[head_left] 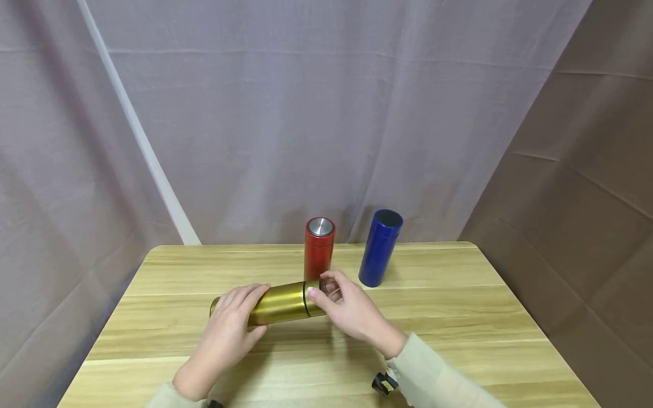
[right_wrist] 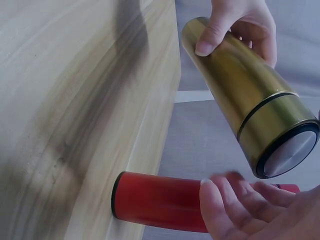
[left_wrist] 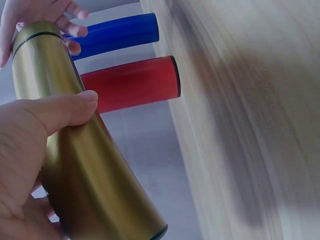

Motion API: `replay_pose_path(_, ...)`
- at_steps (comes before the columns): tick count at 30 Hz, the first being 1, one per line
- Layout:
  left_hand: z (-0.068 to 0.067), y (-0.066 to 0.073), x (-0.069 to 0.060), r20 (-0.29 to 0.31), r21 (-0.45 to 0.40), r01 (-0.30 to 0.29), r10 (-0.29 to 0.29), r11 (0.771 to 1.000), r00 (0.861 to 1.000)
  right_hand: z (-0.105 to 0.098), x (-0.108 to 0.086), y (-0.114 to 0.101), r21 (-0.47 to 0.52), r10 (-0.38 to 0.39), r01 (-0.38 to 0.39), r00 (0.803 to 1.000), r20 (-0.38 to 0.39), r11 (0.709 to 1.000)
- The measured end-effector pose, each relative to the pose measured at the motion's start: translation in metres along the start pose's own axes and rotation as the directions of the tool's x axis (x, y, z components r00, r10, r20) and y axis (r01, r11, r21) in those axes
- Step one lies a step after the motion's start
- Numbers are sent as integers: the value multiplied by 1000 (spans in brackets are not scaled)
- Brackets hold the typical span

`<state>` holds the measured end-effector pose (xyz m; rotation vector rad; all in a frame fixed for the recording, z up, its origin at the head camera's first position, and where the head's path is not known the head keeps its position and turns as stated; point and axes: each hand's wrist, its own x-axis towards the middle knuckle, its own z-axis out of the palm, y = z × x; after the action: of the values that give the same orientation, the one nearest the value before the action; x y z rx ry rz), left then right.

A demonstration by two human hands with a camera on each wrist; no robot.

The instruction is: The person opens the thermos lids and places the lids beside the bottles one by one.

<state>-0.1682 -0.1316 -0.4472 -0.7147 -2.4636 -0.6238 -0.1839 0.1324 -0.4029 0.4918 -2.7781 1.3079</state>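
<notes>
A gold thermos flask [head_left: 279,304] is held tilted above the table, its lid end toward the right. My left hand [head_left: 228,326] grips its body, thumb on one side and fingers curled round the other, as the left wrist view also shows. Beside the lid [right_wrist: 274,120], with its round steel top, my right hand [head_left: 353,309] has its fingers loosely bent and spread. A gap shows between those fingers and the lid in the right wrist view, and nothing is in that hand.
Behind the gold flask a red flask [head_left: 318,255] with a steel top stands upright on the wooden table [head_left: 459,317]. To its right stands a blue flask [head_left: 378,252] with a dark top. Grey curtains [head_left: 285,124] hang behind the table, and a brown one [head_left: 581,226] at the right.
</notes>
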Motion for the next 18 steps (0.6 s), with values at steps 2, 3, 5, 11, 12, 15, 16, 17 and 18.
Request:
replay_pose_path(2,1,0,1,-10,-6,-12,12,1000,1000,0,-1,1,-16,2,-2,1000,3,1000)
replay_pose_path(3,1,0,1,-13,-8,-18,18,1000,1000,0,-2,2,-18,-1,1,1000,8,1000)
replay_pose_path(5,2,-1,2,-20,-13,-30,30,999,999,1,-3,4,-5,-6,6,1000,22,1000)
replay_pose_path(11,4,-3,3,-45,-16,-59,59,998,997,0,-4,7,59,-2,-1,999,50,998)
replay_pose_path(12,4,-3,4,-50,-15,-61,60,998,997,0,-4,7,68,-3,-1,999,54,998)
replay_pose_path(15,3,-3,4,-53,-15,-51,50,999,997,0,-5,9,89,-41,36,997,61,995)
replay_pose_path(16,3,-3,4,-50,-16,-46,45,999,998,0,-5,9,93,-66,60,996,63,994)
replay_pose_path(17,3,-3,4,-48,-16,-42,41,999,998,0,-5,10,95,-96,90,993,67,991)
replay_pose_path(18,3,-3,4,-45,-16,-38,38,999,998,0,-5,11,96,-131,124,989,70,988)
